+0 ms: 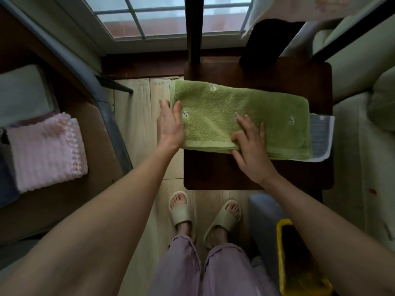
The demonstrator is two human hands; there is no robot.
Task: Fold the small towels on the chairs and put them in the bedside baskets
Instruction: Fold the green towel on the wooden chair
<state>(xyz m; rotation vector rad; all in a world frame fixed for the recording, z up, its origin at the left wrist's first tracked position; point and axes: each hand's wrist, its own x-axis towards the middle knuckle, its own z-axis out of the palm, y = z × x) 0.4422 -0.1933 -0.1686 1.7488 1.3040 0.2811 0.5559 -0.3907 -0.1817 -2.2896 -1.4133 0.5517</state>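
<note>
A green towel [241, 107], folded into a long strip, lies across the dark wooden chair seat [224, 174]. Its left end hangs past the seat's edge. My left hand [170, 124] grips that left end, thumb on top and fingers behind it. My right hand [249, 142] presses flat on the towel's middle near the front hem, fingers spread. A grey-and-white towel [320, 139] peeks out from under the green towel's right end. A folded pink towel [47, 152] lies in the container at the left.
A yellow basket [282, 253] stands on the floor at the lower right, beside a bed [363, 167]. A grey metal frame [100, 99] runs along the left. The chair back [193, 28] and a window are ahead. My slippered feet stand on the wooden floor.
</note>
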